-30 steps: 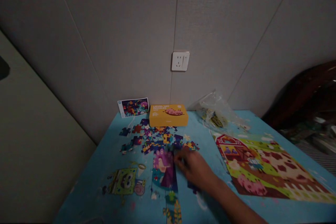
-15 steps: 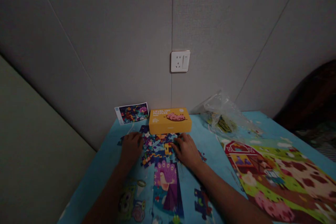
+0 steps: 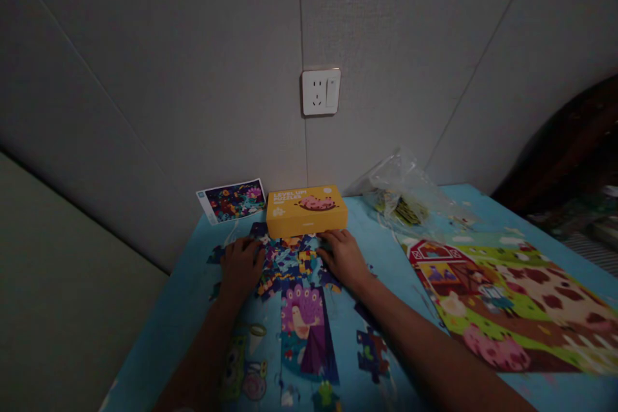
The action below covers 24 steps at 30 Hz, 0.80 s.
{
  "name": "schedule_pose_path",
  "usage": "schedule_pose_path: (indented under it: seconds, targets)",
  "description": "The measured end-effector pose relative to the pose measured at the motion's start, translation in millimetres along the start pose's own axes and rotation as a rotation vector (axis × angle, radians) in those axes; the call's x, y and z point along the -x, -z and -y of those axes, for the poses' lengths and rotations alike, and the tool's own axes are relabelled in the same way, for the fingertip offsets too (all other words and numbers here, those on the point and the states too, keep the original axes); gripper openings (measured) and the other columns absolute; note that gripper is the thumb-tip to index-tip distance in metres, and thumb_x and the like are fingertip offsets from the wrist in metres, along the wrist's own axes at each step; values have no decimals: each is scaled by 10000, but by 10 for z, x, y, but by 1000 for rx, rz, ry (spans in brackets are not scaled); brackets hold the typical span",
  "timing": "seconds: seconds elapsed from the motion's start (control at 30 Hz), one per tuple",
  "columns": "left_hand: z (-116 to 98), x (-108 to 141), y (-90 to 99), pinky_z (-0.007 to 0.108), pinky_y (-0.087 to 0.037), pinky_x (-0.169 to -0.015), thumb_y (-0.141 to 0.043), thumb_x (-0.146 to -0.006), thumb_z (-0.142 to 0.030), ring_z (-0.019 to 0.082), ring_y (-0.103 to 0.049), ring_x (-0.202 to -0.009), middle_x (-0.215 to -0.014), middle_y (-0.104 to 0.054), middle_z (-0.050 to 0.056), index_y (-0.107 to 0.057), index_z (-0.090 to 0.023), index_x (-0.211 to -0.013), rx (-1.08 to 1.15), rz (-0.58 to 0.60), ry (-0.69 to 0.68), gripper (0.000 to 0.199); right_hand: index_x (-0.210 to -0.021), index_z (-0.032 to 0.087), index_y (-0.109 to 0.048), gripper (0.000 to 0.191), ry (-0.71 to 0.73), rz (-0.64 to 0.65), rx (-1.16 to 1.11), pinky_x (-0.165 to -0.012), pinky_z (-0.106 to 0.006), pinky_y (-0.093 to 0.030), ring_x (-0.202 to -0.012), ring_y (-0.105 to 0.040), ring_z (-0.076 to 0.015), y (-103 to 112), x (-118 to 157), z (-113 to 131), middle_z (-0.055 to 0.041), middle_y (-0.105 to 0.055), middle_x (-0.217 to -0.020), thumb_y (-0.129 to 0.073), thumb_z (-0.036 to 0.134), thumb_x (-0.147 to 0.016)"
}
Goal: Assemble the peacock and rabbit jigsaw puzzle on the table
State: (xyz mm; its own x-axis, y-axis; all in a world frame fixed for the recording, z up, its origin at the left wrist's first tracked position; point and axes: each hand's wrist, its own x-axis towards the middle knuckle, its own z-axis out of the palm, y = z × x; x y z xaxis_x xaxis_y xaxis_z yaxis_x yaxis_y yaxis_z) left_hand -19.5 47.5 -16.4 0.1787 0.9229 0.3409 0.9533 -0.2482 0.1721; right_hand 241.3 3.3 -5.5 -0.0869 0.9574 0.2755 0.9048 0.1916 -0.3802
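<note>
My left hand (image 3: 241, 267) rests at the left edge of a heap of loose puzzle pieces (image 3: 288, 262), its fingers curved over the pieces. At the right edge of the heap is my right hand (image 3: 345, 259), fingers bent and slightly apart, near the front of the yellow puzzle box (image 3: 307, 212). Whether either hand pinches a piece is hidden by the fingers. Below the heap lies a joined puzzle section with a purple-pink peacock (image 3: 305, 328). A small joined cluster (image 3: 373, 354) sits beside my right forearm.
A reference picture card (image 3: 232, 201) leans at the wall, left of the box. On the right are a clear plastic bag (image 3: 403, 203) with contents and a farm-scene puzzle (image 3: 512, 302). The blue table (image 3: 168, 328) meets the wall, which carries a socket (image 3: 321, 92).
The view has shifted, so most things appear a little higher and farther left. Both hands remain at the heap, with small shifts among the fingers and pieces.
</note>
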Motion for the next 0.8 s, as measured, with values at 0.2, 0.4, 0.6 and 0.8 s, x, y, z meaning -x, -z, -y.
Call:
schedule_pose_path:
  seconds: [0.2,0.4,0.6,0.8]
  targets:
    - [38,20,-43,453,-451,-943,-514,-890,-326,288,-547,-1080,-1170,-611,103,-710,-223,-1070,16,-28,-11,285,-1171,150,-675,428,-60,31,89,-921,-378,-400,-1045,-515,-281,-37,-53,58,-152,-610,-1119,-591,459,-887]
    - [90,58,-85,467,-469,-919,-520,-890,-314,299,-553,-1092,-1170,-619,100,-713,-237,-1050,32,-67,-60,262,-1039,152,-706,380,-114,16,61,-918,-360,-392,-1037,-522,-272,-25,-60,26,-127,-623,-1059,-703,431,-781]
    - [60,110,42,458,-478,-912,-544,-877,-222,270,-577,-1022,-1066,-640,105,-698,-210,-992,156,-220,-222,193,-915,150,-682,354,-248,2,-81,-831,-357,-401,-944,-553,-271,78,-5,-17,-117,-649,-981,-777,383,-666]
    - [-172,219,374,394,-477,-921,-572,-889,-152,196,-579,-940,-914,-672,53,-669,-195,-921,456,-214,-620,111,-866,184,-636,108,-297,-43,-268,-705,-278,-414,-749,-577,-176,126,41,-55,-25,-666,-810,-619,203,-761]
